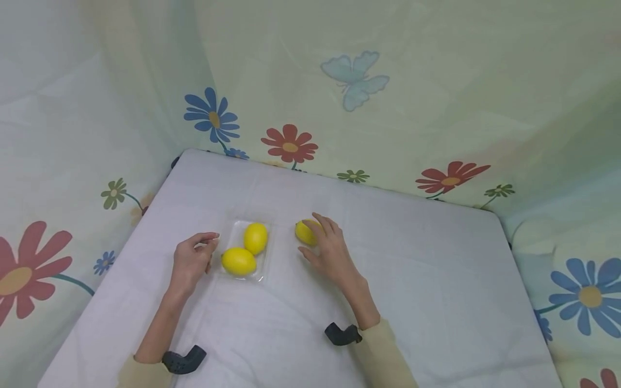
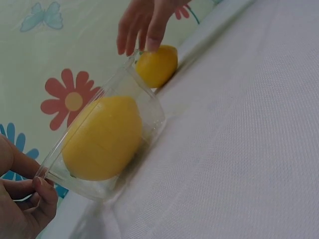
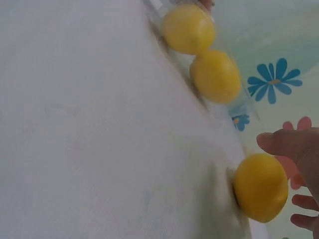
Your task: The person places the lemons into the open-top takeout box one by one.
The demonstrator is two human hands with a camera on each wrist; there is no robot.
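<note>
A clear plastic container [image 1: 261,272] holds two yellow lemons, one lemon [image 1: 255,238] at the back and another lemon [image 1: 239,262] in front. My left hand [image 1: 191,260] pinches the container's left rim between thumb and finger, as the left wrist view shows. To the right of the container, a third lemon [image 1: 302,233] lies on the white cloth. Over it hovers my right hand [image 1: 335,258], thumb and fingers spread to either side. In the right wrist view a gap shows between the thumb and this lemon [image 3: 260,189].
A white cloth [image 1: 427,280] covers the table, with its far edge near the back curtain [image 1: 388,134]. Flower-printed curtain also hangs on the left and right sides. Dark wrist devices [image 1: 185,361] sit at both sleeves.
</note>
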